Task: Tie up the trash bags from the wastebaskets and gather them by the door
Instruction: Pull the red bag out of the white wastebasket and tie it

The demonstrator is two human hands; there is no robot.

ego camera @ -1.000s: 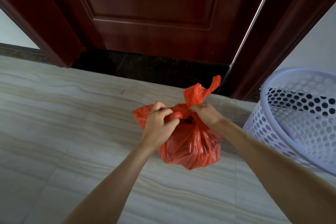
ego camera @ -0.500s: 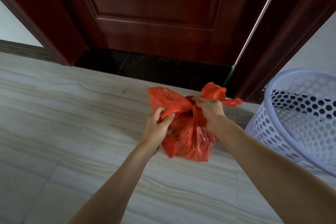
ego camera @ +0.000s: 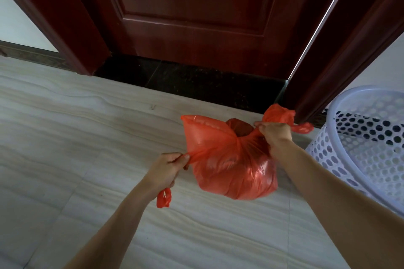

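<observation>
A dark red wooden door fills the top of the view, with a black threshold at its foot. Pale streaked floor tiles spread below. A white perforated wastebasket stands at the right, beside the door frame. The red trash bag hangs above the floor, near the threshold. The left hand has its grip clenched around one stretched bag end; the right hand pinches the other end at the bag's neck.
</observation>
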